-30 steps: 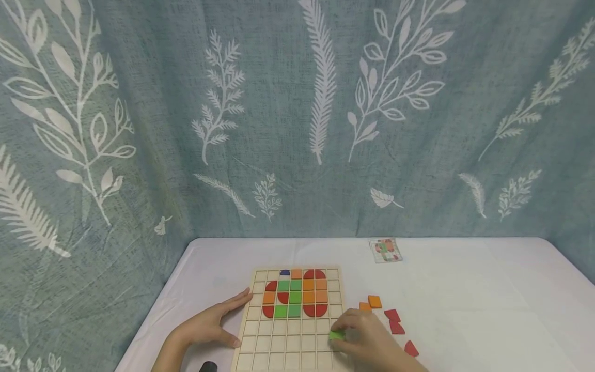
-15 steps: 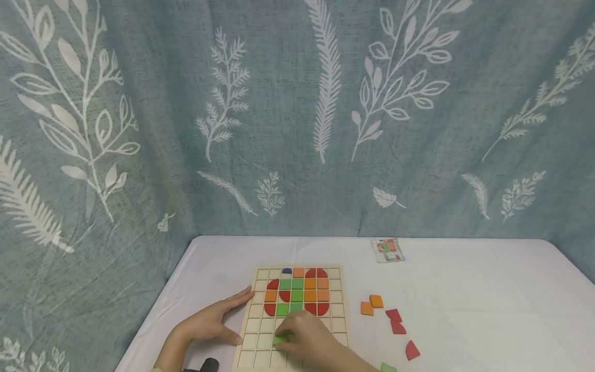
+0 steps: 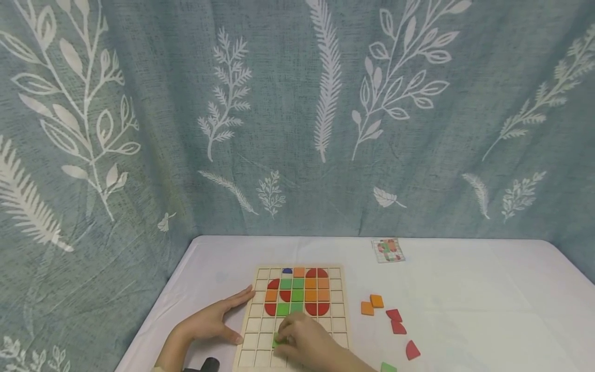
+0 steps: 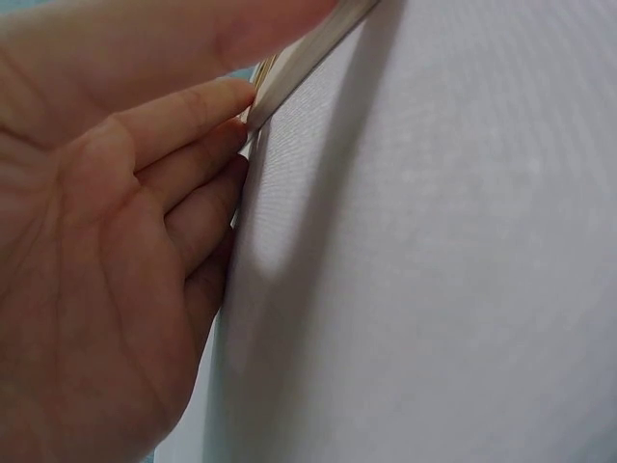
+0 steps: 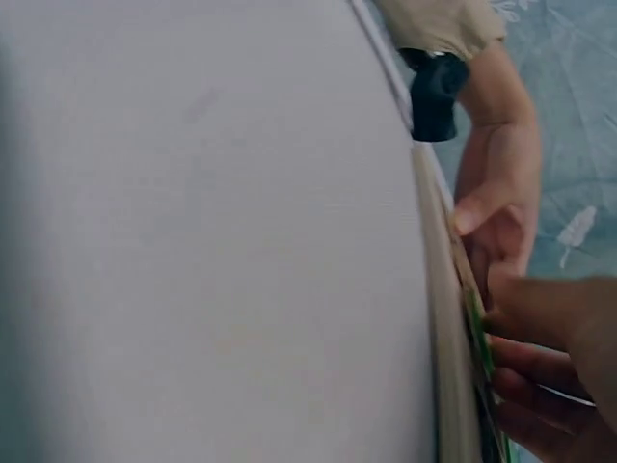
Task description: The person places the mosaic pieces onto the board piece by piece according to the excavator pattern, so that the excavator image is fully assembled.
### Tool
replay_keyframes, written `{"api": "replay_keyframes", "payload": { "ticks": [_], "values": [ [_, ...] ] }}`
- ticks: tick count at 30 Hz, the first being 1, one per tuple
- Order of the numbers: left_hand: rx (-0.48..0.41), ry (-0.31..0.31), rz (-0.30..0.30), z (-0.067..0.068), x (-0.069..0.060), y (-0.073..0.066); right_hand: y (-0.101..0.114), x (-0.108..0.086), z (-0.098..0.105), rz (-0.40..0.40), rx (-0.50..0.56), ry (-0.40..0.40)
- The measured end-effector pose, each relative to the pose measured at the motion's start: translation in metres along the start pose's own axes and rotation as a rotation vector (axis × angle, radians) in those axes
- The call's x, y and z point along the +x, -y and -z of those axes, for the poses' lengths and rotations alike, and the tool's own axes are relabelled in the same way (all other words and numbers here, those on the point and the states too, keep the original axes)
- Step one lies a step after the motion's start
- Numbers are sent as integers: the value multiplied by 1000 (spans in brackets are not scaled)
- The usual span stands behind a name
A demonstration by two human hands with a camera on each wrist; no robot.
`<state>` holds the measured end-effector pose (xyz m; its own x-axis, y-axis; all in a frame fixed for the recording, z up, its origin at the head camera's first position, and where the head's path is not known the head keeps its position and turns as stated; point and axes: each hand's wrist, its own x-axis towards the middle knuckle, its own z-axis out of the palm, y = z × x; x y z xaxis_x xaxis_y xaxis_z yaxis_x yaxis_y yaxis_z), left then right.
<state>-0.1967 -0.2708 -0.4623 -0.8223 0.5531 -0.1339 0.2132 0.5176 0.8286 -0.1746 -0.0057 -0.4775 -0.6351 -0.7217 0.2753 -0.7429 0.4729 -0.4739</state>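
A pale wooden grid board (image 3: 251,341) lies on the table, with red, orange, green and blue pieces in its upper cells. My left hand (image 3: 214,321) rests at the board's left edge, thumb and fingers spread and touching it; the left wrist view shows straight fingers (image 4: 188,125) against that edge. Over the lower middle cells, my right hand (image 3: 304,338) pinches a green square tile (image 3: 276,341), mostly hidden by the fingers. From the right wrist, a green edge of the tile (image 5: 479,328) shows at the fingertips, close to the board surface.
Right of the board lie two orange tiles (image 3: 367,308), several red quarter-round pieces (image 3: 412,350) and another green tile (image 3: 388,367). A small pattern card (image 3: 388,250) sits near the back edge. A patterned curtain (image 3: 297,119) hangs behind the table.
My right hand has carried the green tile leftward from the board's right edge to its lower middle cells, and there its fingers shifted slightly. The left hand has kept its place.
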Motion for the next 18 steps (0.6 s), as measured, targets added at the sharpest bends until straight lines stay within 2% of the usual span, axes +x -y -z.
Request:
{"api": "replay_keyframes", "payload": {
  "ticks": [4,7,11,18],
  "values": [
    [-7,7,-5,0,-1,1,-3,-6,5,-20,62,89],
    [-1,4,-2,0,0,1,-7,-12,11,-47,149,115],
    [3,-8,2,-1,1,0,-15,-23,21,-42,240,83],
    [-12,-8,11,-1,0,-1,-35,-49,47,-163,384,3]
  ]
}}
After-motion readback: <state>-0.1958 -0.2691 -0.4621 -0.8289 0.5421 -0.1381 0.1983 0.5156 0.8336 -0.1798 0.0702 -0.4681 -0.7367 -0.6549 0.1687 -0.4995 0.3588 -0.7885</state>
